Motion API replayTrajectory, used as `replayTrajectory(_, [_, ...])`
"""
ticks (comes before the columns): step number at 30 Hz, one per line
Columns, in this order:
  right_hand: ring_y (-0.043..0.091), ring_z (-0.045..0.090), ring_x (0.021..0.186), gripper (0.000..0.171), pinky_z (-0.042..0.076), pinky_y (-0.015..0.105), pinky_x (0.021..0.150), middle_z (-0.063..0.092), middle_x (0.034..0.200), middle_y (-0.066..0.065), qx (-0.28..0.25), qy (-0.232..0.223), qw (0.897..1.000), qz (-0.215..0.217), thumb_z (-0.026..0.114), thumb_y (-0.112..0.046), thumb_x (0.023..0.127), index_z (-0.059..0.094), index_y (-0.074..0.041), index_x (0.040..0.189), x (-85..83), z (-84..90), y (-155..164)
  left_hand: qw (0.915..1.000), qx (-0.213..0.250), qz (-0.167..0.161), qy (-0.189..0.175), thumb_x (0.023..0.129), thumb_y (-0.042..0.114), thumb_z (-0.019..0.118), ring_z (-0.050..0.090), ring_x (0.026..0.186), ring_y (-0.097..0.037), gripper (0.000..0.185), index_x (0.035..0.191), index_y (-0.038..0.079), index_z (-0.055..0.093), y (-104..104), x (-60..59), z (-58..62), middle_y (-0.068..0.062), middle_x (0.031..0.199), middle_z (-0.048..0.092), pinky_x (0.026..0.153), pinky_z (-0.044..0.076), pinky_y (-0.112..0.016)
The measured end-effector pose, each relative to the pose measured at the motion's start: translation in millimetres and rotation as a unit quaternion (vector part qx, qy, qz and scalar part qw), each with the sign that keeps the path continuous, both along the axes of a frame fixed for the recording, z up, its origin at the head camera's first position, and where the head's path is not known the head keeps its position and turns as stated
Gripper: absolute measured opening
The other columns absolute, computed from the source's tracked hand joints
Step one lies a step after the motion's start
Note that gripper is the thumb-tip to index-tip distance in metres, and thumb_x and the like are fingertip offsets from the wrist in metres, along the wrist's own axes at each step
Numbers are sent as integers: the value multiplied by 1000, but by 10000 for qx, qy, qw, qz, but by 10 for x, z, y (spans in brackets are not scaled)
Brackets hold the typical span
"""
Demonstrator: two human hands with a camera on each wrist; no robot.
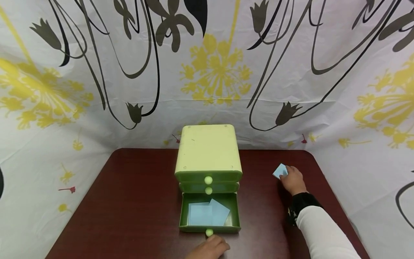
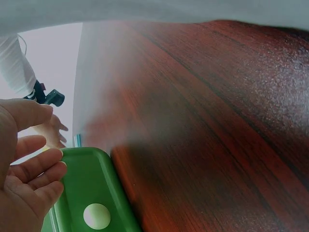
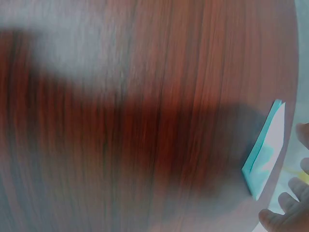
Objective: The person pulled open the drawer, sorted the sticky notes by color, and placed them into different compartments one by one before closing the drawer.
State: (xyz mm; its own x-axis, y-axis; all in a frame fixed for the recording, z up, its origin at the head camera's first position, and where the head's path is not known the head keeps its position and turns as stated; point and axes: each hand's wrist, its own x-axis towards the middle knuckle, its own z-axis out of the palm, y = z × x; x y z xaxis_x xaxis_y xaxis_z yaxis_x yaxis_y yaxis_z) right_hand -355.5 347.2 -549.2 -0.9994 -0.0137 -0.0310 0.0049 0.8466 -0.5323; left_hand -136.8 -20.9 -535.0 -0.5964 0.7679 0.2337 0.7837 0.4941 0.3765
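Nearest the head camera, the left hand (image 1: 209,248) lies at the front edge of the surface (image 1: 129,201), just in front of the round pale knob (image 1: 209,232) of the open bottom drawer (image 1: 209,213). In the left wrist view its fingers (image 2: 36,166) are loosely spread and relaxed, holding nothing, beside the drawer's green front and not touching the knob. That drawer is pulled out from a small green three-drawer cabinet (image 1: 208,153) standing at the middle of the surface, toward the back edge; the two upper drawers are pushed in. Inside the open drawer lie light blue paper squares (image 1: 207,213), overlapping one another on its floor.

Toward the right edge of the surface, well apart from the cabinet, the right hand (image 1: 292,180) holds a light blue pad of paper (image 1: 279,171) tilted up on its edge. From the right wrist view the pad (image 3: 264,152) stands at an angle over the dark wood with fingertips (image 3: 285,215) just beside it; that picture is blurred, so the grip looks like a pinch at the pad's near side, though exactly how the fingers close is hard to tell. A white sleeve (image 1: 323,230) with a black wrist strap (image 1: 302,201) covers the right forearm. A flower-printed cloth (image 1: 97,72) hangs behind and around the surface.
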Motion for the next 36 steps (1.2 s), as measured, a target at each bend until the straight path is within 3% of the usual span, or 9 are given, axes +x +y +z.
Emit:
replayTrajectory(9, [57,11,134,74,25,71,103,11,146,42,366,-744,9964,-157,55,-24,96,18,18,144,-33,23,154,9999,50,92,-50,98,40,52,51,99,-9,35,111,9,64,-8,13,6,2,103,58,75,43,-10])
replayTrajectory(15, [57,15,132,76,28,72,100,12,144,43,492,-773,9958,-84,60,-21,93,18,18,143,-35,-17,202,9999,102,73,-98,98,39,53,52,99,-10,34,111,9,64,-18,15,-10,1,103,58,74,43,-9])
replayTrajectory(22, [57,31,123,68,35,71,94,28,135,41,733,-618,9954,-20,63,-19,90,30,19,135,-20,-95,235,9998,83,120,-146,98,39,54,52,100,-9,35,112,9,64,-33,14,-15,2,104,57,73,42,-9])
replayTrajectory(30, [58,34,122,65,33,66,100,36,134,41,866,-711,9934,227,53,-33,97,38,19,134,-16,-35,208,9998,86,140,-151,98,39,54,52,100,-9,35,111,9,64,-46,12,-23,2,104,57,75,42,-9])
replayTrajectory(36, [59,35,118,63,36,66,97,37,132,42,698,-766,9946,-17,61,-27,93,40,19,132,18,23,157,9995,72,139,-267,98,38,55,52,100,-8,34,112,9,64,-57,7,-18,2,105,58,75,42,-9])
